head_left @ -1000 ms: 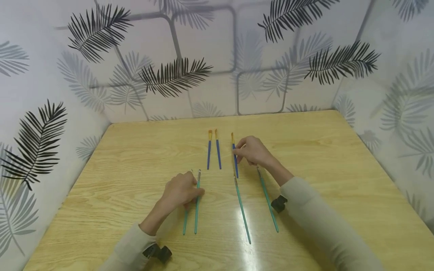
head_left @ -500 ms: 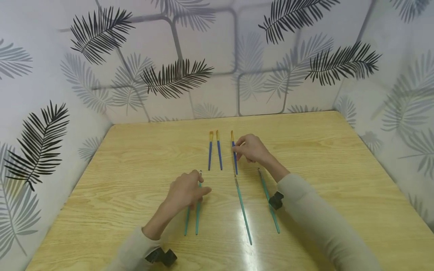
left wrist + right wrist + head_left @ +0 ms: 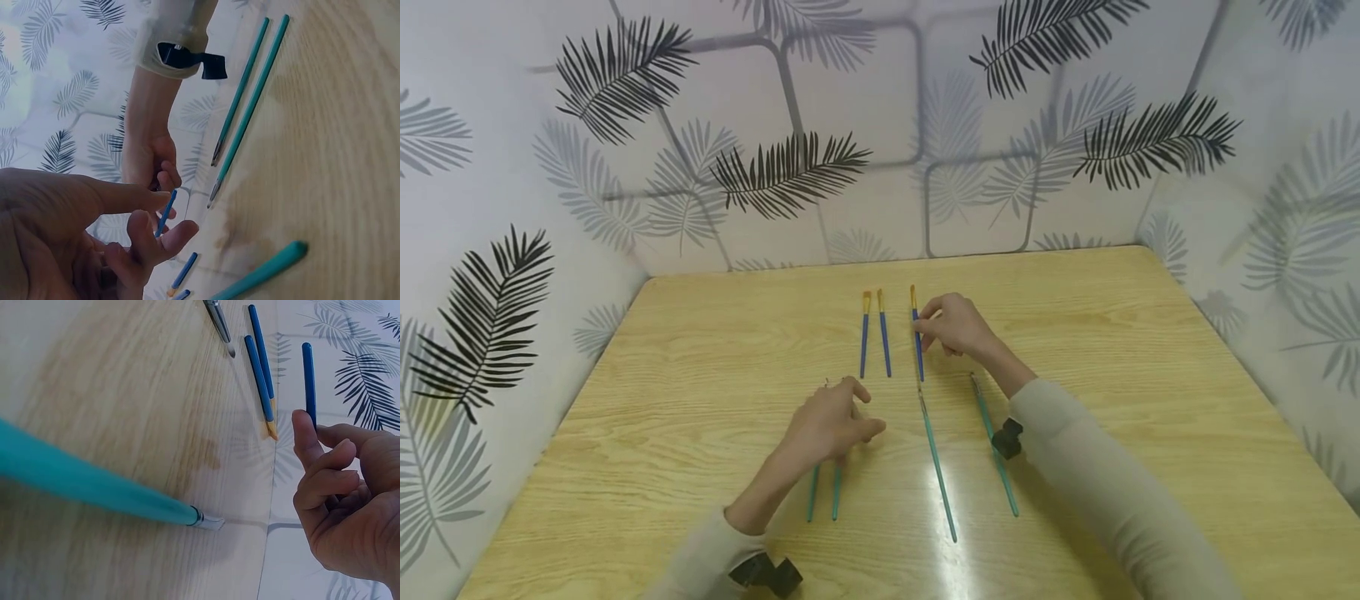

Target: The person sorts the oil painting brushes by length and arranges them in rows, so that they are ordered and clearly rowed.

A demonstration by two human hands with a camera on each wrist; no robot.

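Observation:
My right hand (image 3: 958,325) pinches a blue-handled paintbrush (image 3: 918,354) between thumb and fingertips at the back of the table. Its orange-yellow bristles point away from me. In the right wrist view the blue handle (image 3: 309,381) sticks up from the fingertips. My left hand (image 3: 827,425) hovers over two teal paintbrushes (image 3: 837,496), partly covering them. Its thumb and index finger are spread apart, with nothing between them, and the other fingers bend loosely. Two more teal paintbrushes (image 3: 937,467) lie on the right, the outer one (image 3: 1003,479) partly below my right wrist.
Two blue paintbrushes (image 3: 863,346) lie side by side at the back middle, left of the held one. All rest on a light wooden table (image 3: 700,350). A wall covering with leaf prints (image 3: 865,200) rises behind and at both sides.
My left hand has come off the teal paintbrush and moved right, its fingers spreading. My right hand has shifted the blue paintbrush slightly farther away from me.

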